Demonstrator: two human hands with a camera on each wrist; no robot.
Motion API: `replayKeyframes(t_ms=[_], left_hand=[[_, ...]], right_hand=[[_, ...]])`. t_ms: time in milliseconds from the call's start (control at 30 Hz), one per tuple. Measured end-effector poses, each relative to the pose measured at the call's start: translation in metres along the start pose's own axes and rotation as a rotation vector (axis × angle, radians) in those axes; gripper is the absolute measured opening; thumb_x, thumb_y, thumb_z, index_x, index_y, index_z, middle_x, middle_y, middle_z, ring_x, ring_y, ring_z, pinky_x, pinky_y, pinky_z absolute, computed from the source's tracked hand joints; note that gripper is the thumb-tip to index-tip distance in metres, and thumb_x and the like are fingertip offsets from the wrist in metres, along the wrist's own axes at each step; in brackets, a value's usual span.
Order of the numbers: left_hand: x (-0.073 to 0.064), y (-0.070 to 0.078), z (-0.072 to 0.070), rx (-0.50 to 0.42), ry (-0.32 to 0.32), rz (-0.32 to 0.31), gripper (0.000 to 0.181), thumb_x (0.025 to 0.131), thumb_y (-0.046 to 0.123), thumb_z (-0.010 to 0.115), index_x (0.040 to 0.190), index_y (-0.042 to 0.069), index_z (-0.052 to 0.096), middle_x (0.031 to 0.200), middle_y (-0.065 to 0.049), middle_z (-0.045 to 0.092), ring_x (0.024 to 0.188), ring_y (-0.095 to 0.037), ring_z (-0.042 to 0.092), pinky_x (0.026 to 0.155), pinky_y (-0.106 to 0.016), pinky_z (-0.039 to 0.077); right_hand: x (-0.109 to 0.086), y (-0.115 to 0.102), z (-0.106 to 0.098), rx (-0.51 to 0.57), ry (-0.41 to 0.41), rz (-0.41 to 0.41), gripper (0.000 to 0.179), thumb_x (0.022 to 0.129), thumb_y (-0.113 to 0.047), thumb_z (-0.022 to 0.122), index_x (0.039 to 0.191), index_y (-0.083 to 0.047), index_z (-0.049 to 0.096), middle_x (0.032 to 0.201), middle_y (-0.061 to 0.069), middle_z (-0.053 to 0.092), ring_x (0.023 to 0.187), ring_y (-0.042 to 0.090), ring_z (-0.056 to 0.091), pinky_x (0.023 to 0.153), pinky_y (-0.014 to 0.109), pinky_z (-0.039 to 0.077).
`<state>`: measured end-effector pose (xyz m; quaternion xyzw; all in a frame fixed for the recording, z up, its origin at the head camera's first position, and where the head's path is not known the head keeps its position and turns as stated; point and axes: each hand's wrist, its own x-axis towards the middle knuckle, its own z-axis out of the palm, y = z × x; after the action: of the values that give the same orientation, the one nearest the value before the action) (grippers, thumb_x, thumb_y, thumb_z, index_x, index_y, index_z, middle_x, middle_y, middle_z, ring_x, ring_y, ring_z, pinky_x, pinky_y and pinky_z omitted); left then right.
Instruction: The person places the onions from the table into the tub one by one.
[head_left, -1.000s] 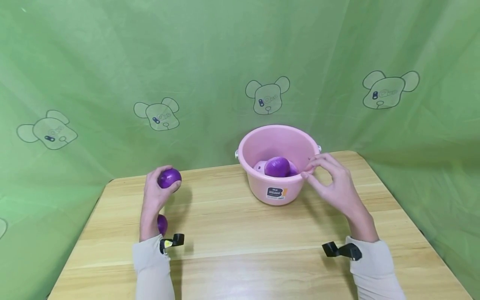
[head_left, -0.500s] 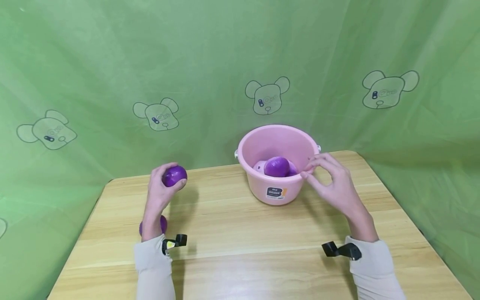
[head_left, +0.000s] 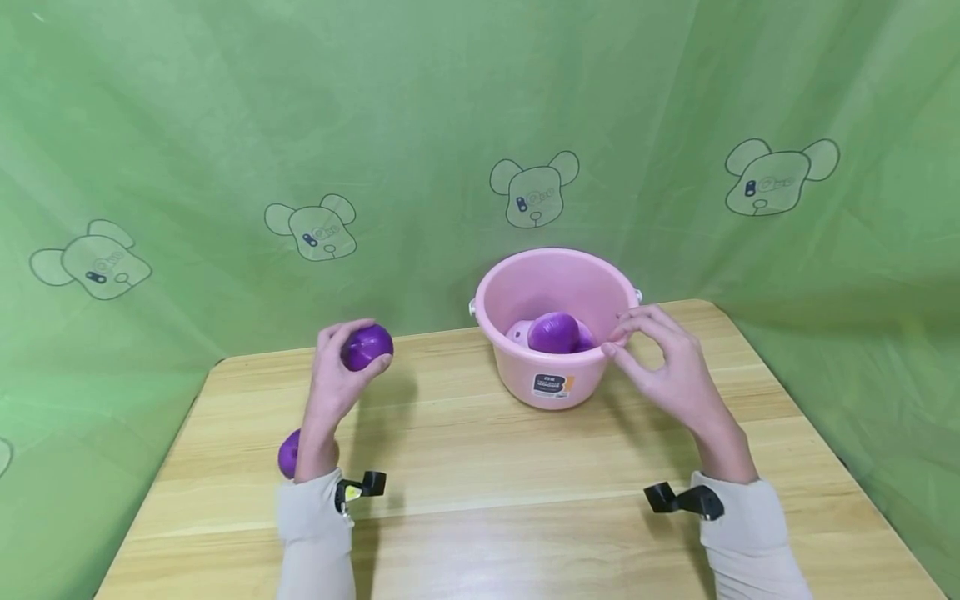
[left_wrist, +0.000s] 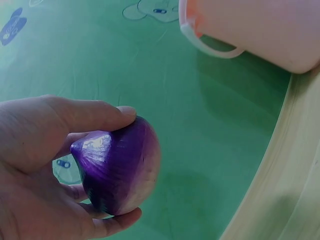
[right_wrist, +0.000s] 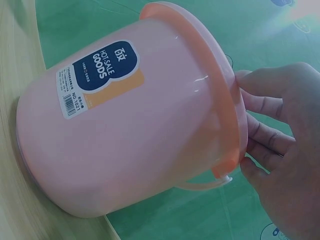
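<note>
A purple onion is held above the table by my left hand, thumb on one side and fingers curled round the other. In the left wrist view the onion shows a pointed tip and a paler side. My right hand pinches the near right rim of a pink bucket, with the thumb outside and fingers at the inner edge. Inside the bucket lies another onion, with more purple partly hidden behind it. A further onion rests on the table, partly covered by my left wrist.
The wooden table carries the bucket near its back edge. Behind and beside it hangs a green curtain printed with bear heads. A pale bucket handle hangs down at the bucket's side.
My left hand has moved to the right and slightly up with the onion, uncovering the left part of the onion on the table. The right hand and bucket have stayed in place.
</note>
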<state>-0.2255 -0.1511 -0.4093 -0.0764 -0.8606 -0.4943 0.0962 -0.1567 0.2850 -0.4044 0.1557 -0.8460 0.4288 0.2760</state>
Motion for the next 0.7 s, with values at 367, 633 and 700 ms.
replayKeyframes(t_ms=[367,633,700], left_hand=[[-0.002,0.009,0.009,-0.078,0.025,0.063,0.062,0.082,0.010,0.085,0.139,0.016,0.062,0.143,-0.019,0.041,0.129,-0.042,0.047,0.104,-0.062,0.048],[-0.001,0.015,0.013,-0.187,0.099,0.108,0.061,0.080,0.009,0.087,0.136,0.016,0.065,0.143,-0.014,0.044,0.125,-0.034,0.051,0.102,-0.057,0.052],[0.000,0.017,0.016,-0.207,0.105,0.126,0.061,0.080,0.009,0.088,0.136,0.015,0.065,0.143,-0.014,0.044,0.126,-0.033,0.051,0.102,-0.056,0.052]], right_hand=[[0.000,-0.001,0.001,-0.017,-0.002,-0.010,0.019,0.084,-0.001,0.082,0.097,-0.011,0.073,0.118,0.000,0.067,0.119,0.012,0.057,0.115,0.043,0.040],[0.001,-0.001,0.001,-0.008,-0.008,-0.010,0.019,0.084,0.000,0.081,0.095,-0.011,0.072,0.116,0.001,0.067,0.119,0.012,0.057,0.116,0.040,0.040],[0.001,0.000,0.001,-0.014,-0.003,-0.012,0.019,0.083,0.001,0.082,0.095,-0.011,0.072,0.116,0.000,0.067,0.118,0.010,0.057,0.116,0.036,0.039]])
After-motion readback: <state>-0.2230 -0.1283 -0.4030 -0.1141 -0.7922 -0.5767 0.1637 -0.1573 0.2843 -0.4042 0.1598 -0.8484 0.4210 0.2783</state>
